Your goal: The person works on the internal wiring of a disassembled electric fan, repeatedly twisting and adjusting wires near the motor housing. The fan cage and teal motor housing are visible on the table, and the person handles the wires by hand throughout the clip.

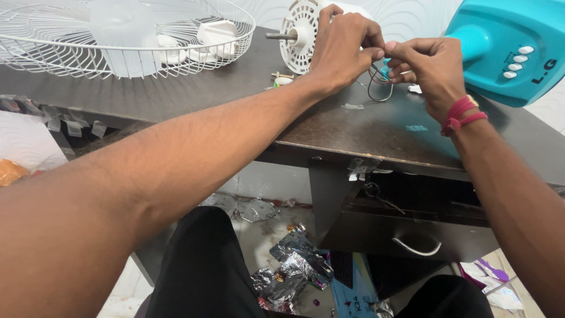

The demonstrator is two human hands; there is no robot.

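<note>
Even indoor light, soft sheen on dark brown wooden table (353, 126), near forearms slightly blurred, wide-angle stretch at edges

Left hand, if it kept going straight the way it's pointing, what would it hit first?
Most likely the right hand: the left hand points right, fingertips nearly touching it over the thin wires. Depth is unclear.

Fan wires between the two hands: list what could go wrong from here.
1. Both hands, left hand and right hand, pinch thin wires at the fingertips; a hard tug might snap or loosen them.
2. The white motor sits close behind the left hand with its shaft sticking out; a pull could drag or tip it.
3. Small parts lie loose on the dark table and might get knocked to the littered floor.
</note>
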